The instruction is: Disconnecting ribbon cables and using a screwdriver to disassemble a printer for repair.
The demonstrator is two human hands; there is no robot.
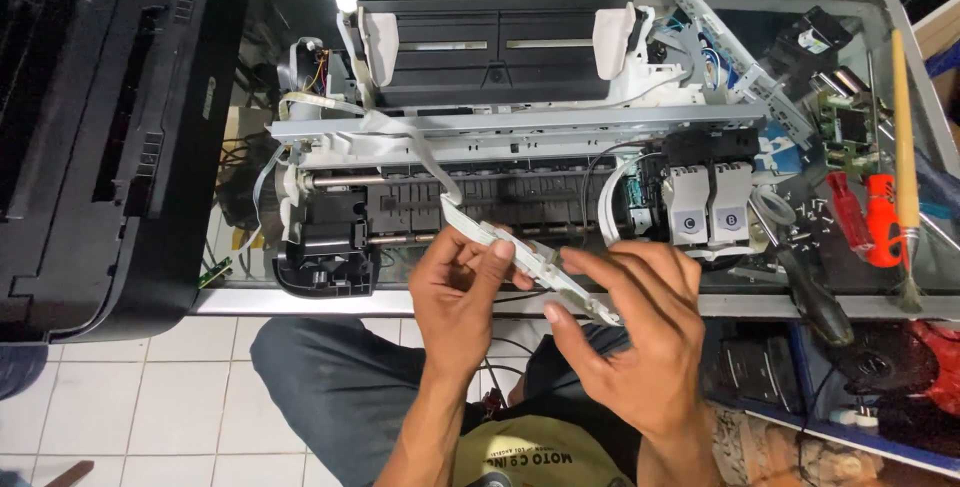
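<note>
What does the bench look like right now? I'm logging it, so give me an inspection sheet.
Surface: glass-topped table, metal frame.
Job's things: long white plastic strip held above an opened printer chassis; two grey ink cartridges at its right.
Clutter: red screwdriver, brush, circuit board, loose screws.
Grippers: left hand and right hand both grip the strip.
Cables: white flat ribbon; black wires under the glass.
Surroundings: black printer cover on the left, white tiled floor.

We raise both forearms side by side; our left hand (458, 292) pinches with thumb and fingers, our right hand (630, 322) curls, fingers bent leftward.
</note>
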